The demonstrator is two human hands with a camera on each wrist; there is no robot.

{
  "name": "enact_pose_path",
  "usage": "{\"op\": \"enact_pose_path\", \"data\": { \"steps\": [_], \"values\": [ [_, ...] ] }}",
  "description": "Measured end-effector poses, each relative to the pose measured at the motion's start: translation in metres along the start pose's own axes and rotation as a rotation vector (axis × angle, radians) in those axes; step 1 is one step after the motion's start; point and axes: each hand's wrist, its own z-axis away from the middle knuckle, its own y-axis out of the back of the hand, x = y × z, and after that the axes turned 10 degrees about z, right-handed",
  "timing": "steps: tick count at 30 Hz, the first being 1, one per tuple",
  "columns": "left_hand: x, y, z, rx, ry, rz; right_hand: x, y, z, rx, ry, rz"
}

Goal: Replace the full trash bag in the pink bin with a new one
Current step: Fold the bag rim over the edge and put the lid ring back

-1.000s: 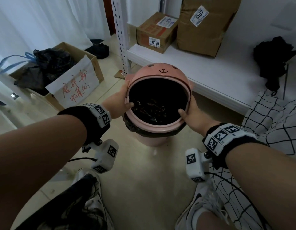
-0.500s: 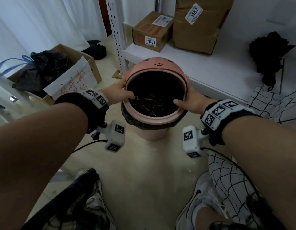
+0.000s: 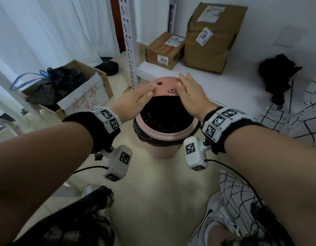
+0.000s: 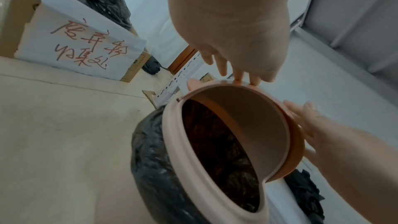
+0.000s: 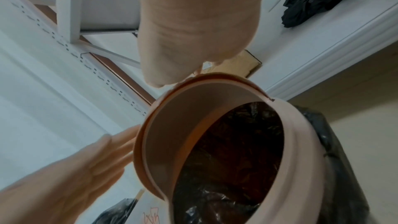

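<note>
The pink bin (image 3: 161, 150) stands on the floor before me, lined with a black trash bag (image 3: 164, 119) whose edge folds out under the pink rim ring (image 3: 171, 137). Its domed lid (image 3: 165, 87), with a drawn animal face, tilts up at the far side. My left hand (image 3: 141, 95) lies flat on the lid's left side with straight fingers. On the lid's right side my right hand (image 3: 188, 91) rests with fingers extended. The left wrist view shows the left fingertips (image 4: 239, 77) on the lid (image 4: 247, 125) edge. In the right wrist view the bag (image 5: 228, 151) fills the bin.
A cardboard box (image 3: 100, 80) at the left holds a tied black bag (image 3: 63, 80) and a paper sign. A white low shelf (image 3: 215, 86) behind the bin carries two parcels (image 3: 212, 38) and a black bundle (image 3: 277, 71). My shoes (image 3: 214, 219) stand near the bin.
Both hands left the rim ring's sides and moved up onto the domed lid. The fingers went from curled on the rim to straight and flat.
</note>
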Motion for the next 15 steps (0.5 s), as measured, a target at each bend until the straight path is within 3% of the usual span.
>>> {"op": "enact_pose_path", "data": {
  "steps": [5, 10, 15],
  "values": [
    [0.002, 0.011, 0.017, 0.089, -0.034, -0.074, 0.004, 0.004, 0.022, -0.110, 0.008, 0.115],
    [0.006, 0.007, 0.012, 0.203, -0.092, -0.124, 0.009, 0.003, 0.063, -0.045, 0.137, 0.218],
    [0.013, -0.006, 0.009, 0.079, 0.038, -0.315, 0.019, -0.016, 0.098, -0.093, 0.126, 0.300]
  ]
}}
